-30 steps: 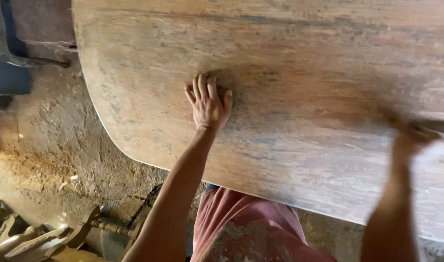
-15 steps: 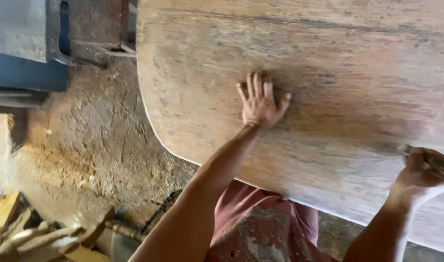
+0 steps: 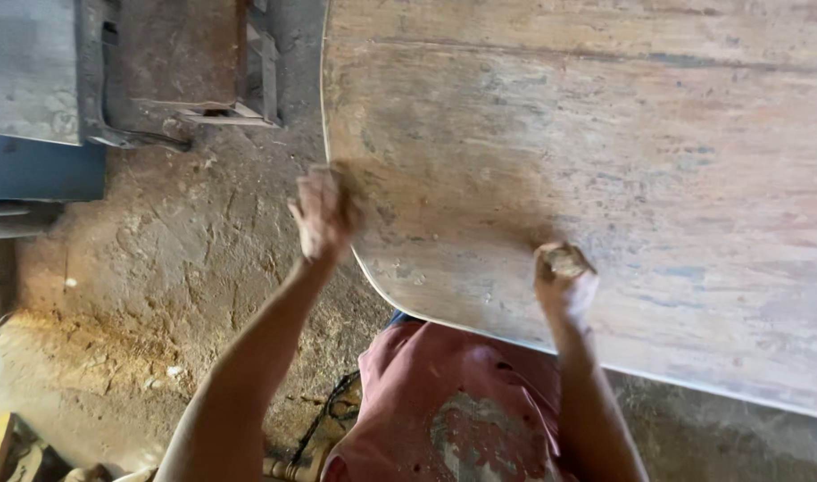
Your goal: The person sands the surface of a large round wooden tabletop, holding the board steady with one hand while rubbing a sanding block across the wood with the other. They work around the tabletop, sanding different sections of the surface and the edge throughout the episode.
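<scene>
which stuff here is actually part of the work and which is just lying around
In the work:
- wooden tabletop, worn, with a rounded corner
- left hand at its rounded edge, blurred
- right hand closed on a small brownish pad, pressed to the top

Lying about:
- metal machine
- blue-grey block
- dirt floor

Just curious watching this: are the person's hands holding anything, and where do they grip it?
The right hand closes around a small crumpled brownish pad on the worn wooden tabletop. The blurred left hand appears empty.

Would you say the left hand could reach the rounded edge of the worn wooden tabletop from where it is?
Probably yes: the left hand is right at the tabletop's rounded edge, nothing between.
</scene>
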